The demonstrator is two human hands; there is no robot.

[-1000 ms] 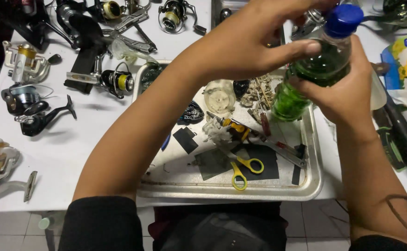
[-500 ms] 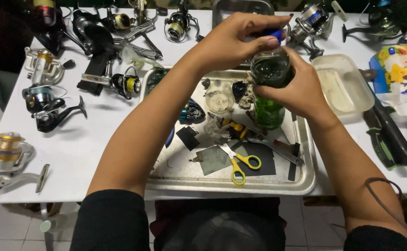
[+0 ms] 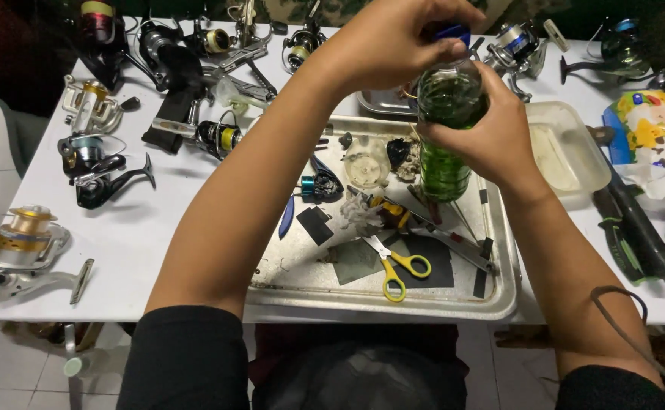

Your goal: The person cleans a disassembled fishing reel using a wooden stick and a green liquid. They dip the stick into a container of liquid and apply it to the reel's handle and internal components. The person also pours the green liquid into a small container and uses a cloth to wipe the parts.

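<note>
Green bottle (image 3: 448,144) slightly higher than before, right hand (image 3: 492,140) grip around it, left hand (image 3: 393,45) grip on its blue cap (image 3: 452,33).

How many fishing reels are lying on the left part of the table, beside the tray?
4 clearly on the left: a gold reel at the near edge, a black reel, a silver-and-gold reel behind it, and a black-and-yellow reel by the tray. More crowd the far edge, partly hidden.
</note>
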